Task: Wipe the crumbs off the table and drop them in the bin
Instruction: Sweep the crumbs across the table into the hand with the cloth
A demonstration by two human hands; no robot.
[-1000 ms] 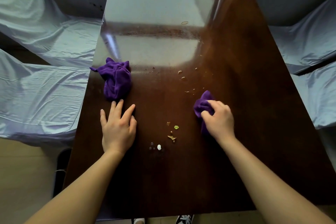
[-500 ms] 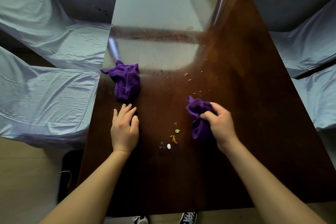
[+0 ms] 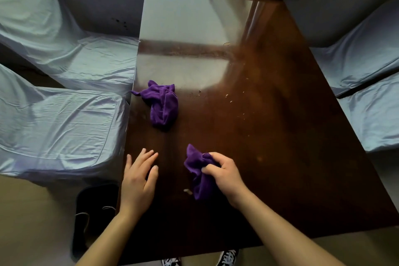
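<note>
While the right hand [image 3: 226, 176] clamps a crumpled purple cloth [image 3: 199, 176] on the dark glossy wooden tabletop [image 3: 280, 136], pale crumbs [image 3: 187, 191] sit at its seven o'clock; the left hand [image 3: 138, 181] lies flat, fingers spread, with the black bin [image 3: 95, 211] at its seven o'clock on the floor.

2 purple cloths: cloth one [image 3: 164, 104] loose at 11 o'clock on the table [image 3: 280, 136], cloth two [image 3: 199, 174] bunched at 6 o'clock. 2 hands: left hand [image 3: 138, 181], right hand [image 3: 224, 174]. 1 table. 1 black bin [image 3: 95, 211] at 8 o'clock. 4 covered chairs, 2 at 9 o'clock, 2 at 3 o'clock. 2 shoes at 6 o'clock. crumbs: several small specks around 1 o'clock, too tiny to count, plus 1 by cloth two
</note>
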